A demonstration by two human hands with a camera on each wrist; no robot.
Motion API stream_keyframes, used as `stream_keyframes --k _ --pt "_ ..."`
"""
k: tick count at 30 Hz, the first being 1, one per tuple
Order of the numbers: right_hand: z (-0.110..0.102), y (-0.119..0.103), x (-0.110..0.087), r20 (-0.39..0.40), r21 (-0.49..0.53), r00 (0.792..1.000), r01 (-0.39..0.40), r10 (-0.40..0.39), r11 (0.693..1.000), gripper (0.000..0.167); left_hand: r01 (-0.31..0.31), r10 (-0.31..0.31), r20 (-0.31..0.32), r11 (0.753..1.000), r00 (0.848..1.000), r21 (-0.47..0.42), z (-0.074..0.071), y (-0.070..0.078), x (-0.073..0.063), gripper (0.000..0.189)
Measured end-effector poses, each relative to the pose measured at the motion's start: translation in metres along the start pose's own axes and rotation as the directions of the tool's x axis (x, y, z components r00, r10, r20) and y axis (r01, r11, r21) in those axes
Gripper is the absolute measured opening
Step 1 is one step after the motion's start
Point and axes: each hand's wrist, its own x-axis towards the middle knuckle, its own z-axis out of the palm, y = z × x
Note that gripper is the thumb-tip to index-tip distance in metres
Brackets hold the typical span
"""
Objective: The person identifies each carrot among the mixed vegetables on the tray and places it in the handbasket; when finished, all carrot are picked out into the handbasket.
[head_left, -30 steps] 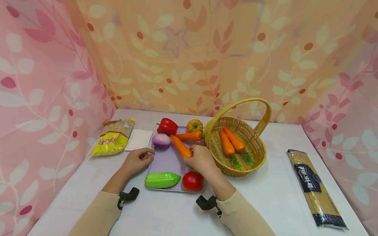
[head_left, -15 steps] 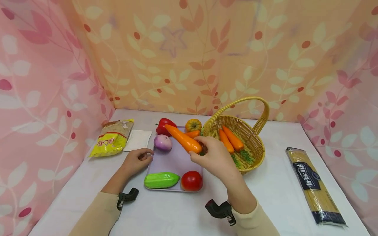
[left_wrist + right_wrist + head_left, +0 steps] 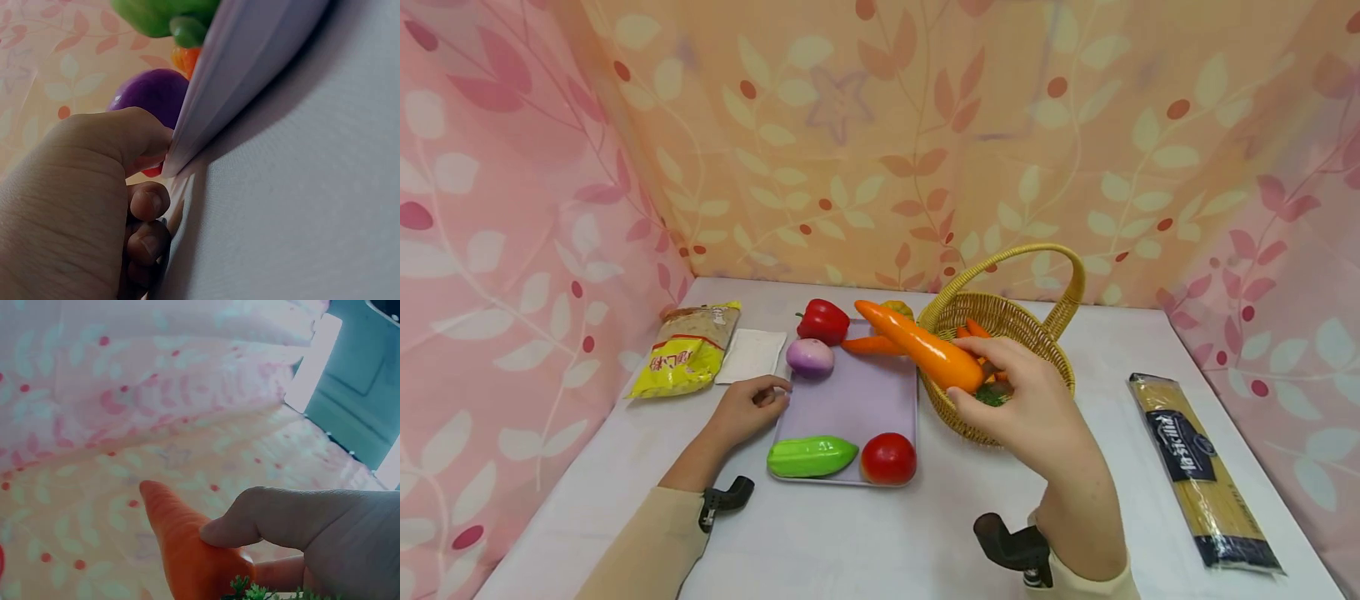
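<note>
My right hand (image 3: 1037, 408) pinches an orange carrot (image 3: 925, 346) near its leafy end, above the left rim of the wicker basket (image 3: 1063, 358). The carrot's tip points up and left; in the right wrist view the thumb lies on the carrot (image 3: 194, 556). More carrots lie in the basket, partly hidden by the hand. At the left edge of the lilac tray (image 3: 850, 400), my left hand (image 3: 748, 417) holds the rim, its fingers curled. Another carrot (image 3: 872, 345) lies on the tray, with a purple onion (image 3: 810, 358) and red bell pepper (image 3: 823, 322).
A green ridged vegetable (image 3: 812, 457) and a tomato (image 3: 889, 458) sit at the tray's near end. A small pumpkin (image 3: 897, 308) is partly hidden behind the held carrot. Left stand a yellow bag (image 3: 688, 350) and white packet (image 3: 752, 356); a pasta pack (image 3: 1198, 471) lies right.
My right hand has lifted the carrot off the tray and carried it right, to the basket's left rim. My left hand has stayed at the tray's edge.
</note>
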Motion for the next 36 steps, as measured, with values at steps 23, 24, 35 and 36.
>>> stream_keyframes --k 23,24,35,36 --pt "-0.085 0.061 -0.033 -0.107 -0.099 0.944 -0.321 0.311 0.942 0.054 0.013 -0.013 -0.001 1.000 1.000 0.006 0.001 0.001 0.000 0.015" --pt "-0.087 0.066 -0.032 -0.101 -0.110 0.934 -0.354 0.344 0.929 0.055 0.012 -0.011 -0.001 1.000 1.000 0.007 0.001 0.001 0.000 0.015" --pt "-0.068 0.140 0.007 0.049 -0.129 0.845 -0.523 0.532 0.843 0.072 0.008 -0.008 0.002 1.000 1.000 0.012 0.001 0.000 0.001 0.015" --pt "-0.063 0.147 0.011 0.058 -0.125 0.840 -0.530 0.540 0.838 0.071 0.011 -0.011 0.002 1.000 1.000 0.010 0.001 0.000 0.001 0.015"
